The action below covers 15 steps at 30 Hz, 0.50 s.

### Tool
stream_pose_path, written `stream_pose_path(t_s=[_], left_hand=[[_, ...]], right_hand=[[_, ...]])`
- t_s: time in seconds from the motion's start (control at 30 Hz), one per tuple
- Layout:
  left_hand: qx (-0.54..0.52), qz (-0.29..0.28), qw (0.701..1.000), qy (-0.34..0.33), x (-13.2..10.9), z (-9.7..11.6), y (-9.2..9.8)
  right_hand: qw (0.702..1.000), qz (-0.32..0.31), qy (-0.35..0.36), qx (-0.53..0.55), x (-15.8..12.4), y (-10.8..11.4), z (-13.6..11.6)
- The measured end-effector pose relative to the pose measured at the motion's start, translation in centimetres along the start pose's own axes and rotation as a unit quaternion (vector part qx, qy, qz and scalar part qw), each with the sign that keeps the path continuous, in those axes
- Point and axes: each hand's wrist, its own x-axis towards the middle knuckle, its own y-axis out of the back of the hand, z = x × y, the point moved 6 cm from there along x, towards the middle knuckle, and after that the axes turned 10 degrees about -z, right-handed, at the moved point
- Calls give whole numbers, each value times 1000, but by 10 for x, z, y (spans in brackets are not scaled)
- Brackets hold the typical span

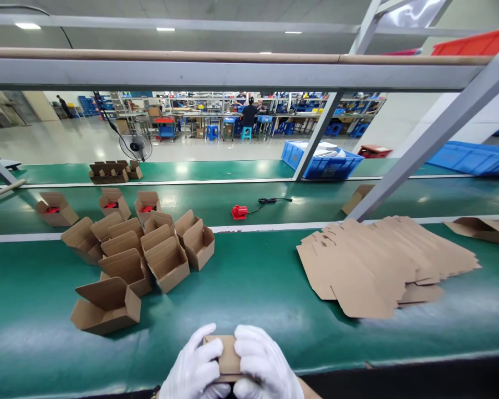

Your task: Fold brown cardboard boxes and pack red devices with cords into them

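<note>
Both hands wear white gloves and meet at the near edge of the green bench. Between them is a small brown cardboard box, partly covered by the fingers. My left hand wraps round its left side, fingers curled over the front. My right hand grips the right side the same way. Ahead and to the left stand several folded cardboard boxes with raised lids, the closest being an open box. To the right lies a spread stack of flat cardboard blanks.
A red device with a black cable lies on the strip beyond. Some open boxes there hold red items. A slanting metal post and an overhead beam frame the bench. A blue crate stands farther back. People work in the distance.
</note>
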Motion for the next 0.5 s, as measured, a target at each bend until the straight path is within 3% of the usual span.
stream_pose_path(t_s=[0.07, 0.17, 0.3, 0.4, 0.5], left_hand=[[42, -41, 998, -27, 13, 9, 6], [103, -59, 992, -44, 34, 24, 22], [62, -87, 994, 7, 42, 26, 30], [30, -45, 999, 8, 23, 19, 26], [-51, 63, 994, 69, 12, -4, 30]], right_hand=[[999, -12, 28, -25, 12, 7, -7], [997, -58, 24, -46, 29, 9, -13], [989, -143, 5, -30, 34, 3, -11], [990, -135, 6, -29, 18, 4, -2], [996, -84, -36, 4, -1, 9, 20]])
